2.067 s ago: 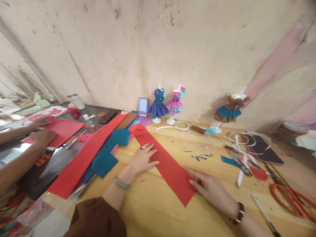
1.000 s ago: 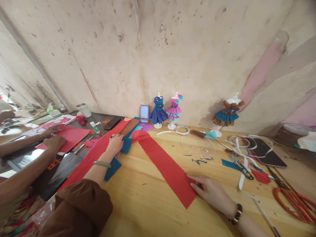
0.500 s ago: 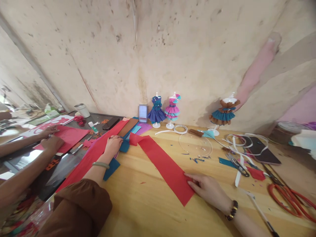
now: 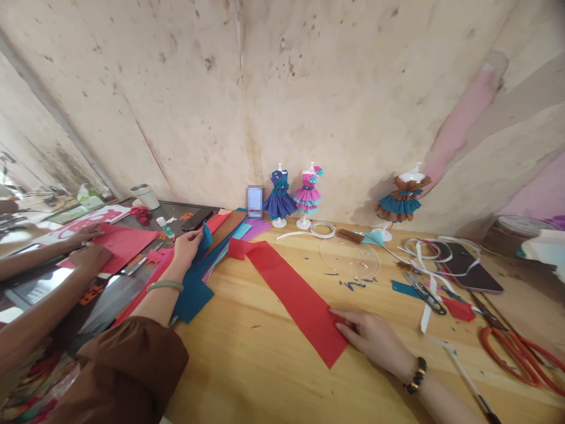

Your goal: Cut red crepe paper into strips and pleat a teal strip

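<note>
My left hand (image 4: 189,246) pinches a small blue piece of paper (image 4: 206,238) above a stack of coloured paper. The stack has a large blue sheet (image 4: 194,299), a brown strip (image 4: 227,228) and purple paper (image 4: 257,228). A long red paper strip (image 4: 293,288) lies slantwise on the wooden table (image 4: 247,365), its far end folded over. Against the strip's right edge, near its close end, rest the fingertips of my right hand (image 4: 364,333), stretched out and gripping nothing.
Three miniature dress forms in paper dresses, blue (image 4: 279,194), pink (image 4: 308,194) and brown (image 4: 402,197), stand along the wall. Orange-handled scissors (image 4: 512,350), white cord (image 4: 424,318) and a phone (image 4: 472,268) lie at right. At left, another person's hands (image 4: 90,250) handle red paper.
My left hand has moved left and up with the blue piece, leaving more of the blue sheet in the stack showing. My right hand and the red strip have stayed put.
</note>
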